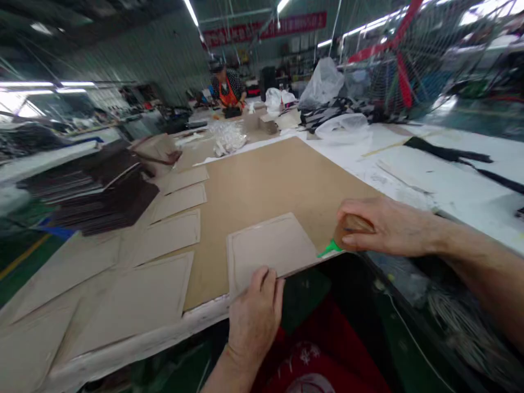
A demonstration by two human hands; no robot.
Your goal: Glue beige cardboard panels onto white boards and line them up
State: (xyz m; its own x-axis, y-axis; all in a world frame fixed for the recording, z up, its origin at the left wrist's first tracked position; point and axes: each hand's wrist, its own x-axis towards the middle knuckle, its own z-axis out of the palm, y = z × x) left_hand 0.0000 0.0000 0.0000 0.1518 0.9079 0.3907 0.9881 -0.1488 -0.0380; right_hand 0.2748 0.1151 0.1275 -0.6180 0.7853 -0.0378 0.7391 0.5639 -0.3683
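Note:
A beige rectangular panel (268, 245) with a line running just inside its edges lies at the near edge of the brown board (262, 174). The fingers of my left hand (257, 311) rest on its near edge, stretched forward; the thumb is mostly hidden. My right hand (368, 225) is wrapped around a brown glue bottle (340, 232) with a green nozzle, tilted down to the left. Its tip is at the panel's near right corner; whether it touches, I cannot tell. Several similar beige panels (141, 303) lie in overlapping rows on the left.
Stacks of dark brown sheets (102, 191) stand at the left. Crumpled clear plastic (227, 139) lies beyond the board. Black strips (446, 150) lie on the white tabletop (413, 169) at right, near a large red-bladed fan (403, 65). A person in an orange apron (228, 93) works at the far end.

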